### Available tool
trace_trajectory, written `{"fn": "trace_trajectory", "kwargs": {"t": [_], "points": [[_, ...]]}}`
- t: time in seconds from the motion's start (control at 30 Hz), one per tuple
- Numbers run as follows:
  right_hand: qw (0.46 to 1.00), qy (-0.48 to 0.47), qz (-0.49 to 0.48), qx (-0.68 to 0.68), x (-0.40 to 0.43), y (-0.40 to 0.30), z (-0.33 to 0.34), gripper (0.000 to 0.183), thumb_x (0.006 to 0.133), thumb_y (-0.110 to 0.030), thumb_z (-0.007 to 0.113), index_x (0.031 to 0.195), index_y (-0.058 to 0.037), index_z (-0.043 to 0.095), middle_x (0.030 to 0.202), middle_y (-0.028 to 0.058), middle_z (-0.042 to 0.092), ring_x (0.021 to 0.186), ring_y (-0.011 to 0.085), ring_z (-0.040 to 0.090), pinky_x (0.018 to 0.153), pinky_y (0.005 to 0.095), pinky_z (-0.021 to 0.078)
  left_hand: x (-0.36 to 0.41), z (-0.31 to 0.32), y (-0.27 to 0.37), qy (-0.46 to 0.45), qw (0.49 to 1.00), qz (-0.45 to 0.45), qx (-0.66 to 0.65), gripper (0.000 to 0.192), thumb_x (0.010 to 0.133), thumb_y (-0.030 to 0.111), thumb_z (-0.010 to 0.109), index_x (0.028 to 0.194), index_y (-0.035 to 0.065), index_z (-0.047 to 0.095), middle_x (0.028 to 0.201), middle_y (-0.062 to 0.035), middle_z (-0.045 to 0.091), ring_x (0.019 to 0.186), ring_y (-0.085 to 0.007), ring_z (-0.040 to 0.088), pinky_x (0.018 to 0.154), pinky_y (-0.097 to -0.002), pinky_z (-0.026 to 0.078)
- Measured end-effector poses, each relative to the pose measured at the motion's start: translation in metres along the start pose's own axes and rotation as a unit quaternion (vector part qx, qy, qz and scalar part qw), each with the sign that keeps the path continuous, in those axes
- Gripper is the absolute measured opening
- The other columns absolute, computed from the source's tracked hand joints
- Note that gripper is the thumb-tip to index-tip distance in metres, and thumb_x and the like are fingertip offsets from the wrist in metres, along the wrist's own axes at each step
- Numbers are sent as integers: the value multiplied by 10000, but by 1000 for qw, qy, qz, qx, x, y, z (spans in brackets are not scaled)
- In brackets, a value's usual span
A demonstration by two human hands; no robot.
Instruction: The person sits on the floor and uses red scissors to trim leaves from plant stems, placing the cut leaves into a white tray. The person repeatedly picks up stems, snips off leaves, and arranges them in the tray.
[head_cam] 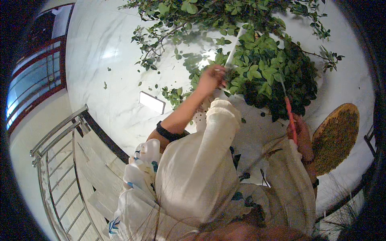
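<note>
My left hand (212,79), slightly blurred, has its fingers curled at the lower end of a narrow white strip (234,48). That strip slants up into a pile of leafy green branches (256,67) on the floor. In my right hand (298,129) is the red handle of a thin metal-shafted tool (289,116). Its shaft points into the right side of the leaves, which hide the tip, so the tool's kind is unclear. Dark shadow covers the pile's lower right part.
More leafy branches (211,13) spread along the far side of the pale marbled floor (90,69). A phone (152,102) with a bright white face lies at left among loose leaves. An oval, brown grainy-surfaced object (336,140) is at right. A metal railing (60,147) stands at lower left.
</note>
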State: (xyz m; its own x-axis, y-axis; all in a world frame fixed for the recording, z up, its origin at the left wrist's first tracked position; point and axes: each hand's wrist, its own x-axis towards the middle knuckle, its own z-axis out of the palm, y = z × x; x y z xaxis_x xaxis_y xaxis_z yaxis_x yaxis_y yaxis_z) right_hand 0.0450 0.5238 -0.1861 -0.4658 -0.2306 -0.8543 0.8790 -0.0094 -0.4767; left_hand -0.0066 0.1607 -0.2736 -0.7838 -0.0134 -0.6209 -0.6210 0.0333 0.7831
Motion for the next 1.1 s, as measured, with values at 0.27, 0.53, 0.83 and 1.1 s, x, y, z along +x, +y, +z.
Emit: {"fn": "trace_trajectory", "kwargs": {"t": [0.27,0.53,0.83,1.1], "points": [[900,10,-104,-424,-10,-2,21,482,809,-144,568,1252,-129,377,1109,130,526,955,235,542,805,328,446,3,-122,11,191,854,155,459,285,713,66,582,996,55,561,959,-168,575,858,-306,559,730,-344,456],[940,-72,-14,-332,-5,-16,59,576,792,-93,546,1301,-151,283,1106,127,513,952,242,534,799,334,447,-29,4,-15,-280,944,-135,-115,203,779,121,562,964,43,587,873,-72,620,795,-164,580,711,-276,459],[886,-33,-179,-426,12,12,43,654,740,-79,607,1303,-107,274,1084,147,517,887,254,544,749,346,455,-2,14,-20,-10,950,74,304,301,765,254,595,956,29,535,895,-179,584,728,-311,580,627,-390,464],[894,-21,-173,-413,13,22,24,589,733,-86,616,1258,-108,350,1055,143,559,889,263,574,754,337,465,24,-30,-23,129,849,98,502,220,740,218,581,847,29,544,852,-193,530,803,-368,521,689,-439,436]]}}
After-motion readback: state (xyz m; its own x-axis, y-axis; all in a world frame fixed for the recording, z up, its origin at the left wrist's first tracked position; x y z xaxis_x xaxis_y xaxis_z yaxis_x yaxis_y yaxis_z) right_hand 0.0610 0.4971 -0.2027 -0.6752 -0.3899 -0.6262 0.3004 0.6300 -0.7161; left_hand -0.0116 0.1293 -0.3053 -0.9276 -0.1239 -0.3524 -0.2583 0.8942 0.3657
